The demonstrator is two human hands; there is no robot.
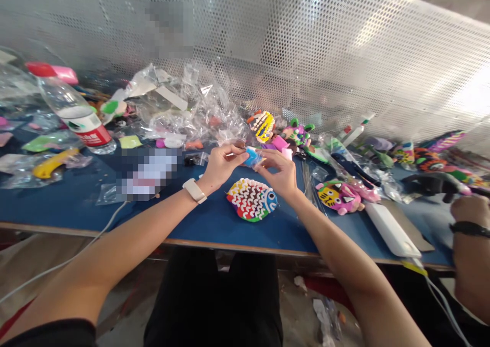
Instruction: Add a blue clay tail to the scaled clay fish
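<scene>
Both my hands meet above the blue table (214, 224), pinching a small blue lump of clay (252, 157) between them. My left hand (222, 164), with a white watch on its wrist, grips the lump from the left. My right hand (278, 171) grips it from the right with fingers closed. Just below the hands lies a flat clay fish (251, 199) covered in white scales over red, yellow and green, with a blue head.
Crumpled clear plastic bags (184, 107) and a tipped plastic bottle (76, 109) lie at the back left. More clay figures (339, 196) and a white power bank (390, 229) sit to the right. Another person's arm (470, 245) is at the right edge. Perforated metal screen behind.
</scene>
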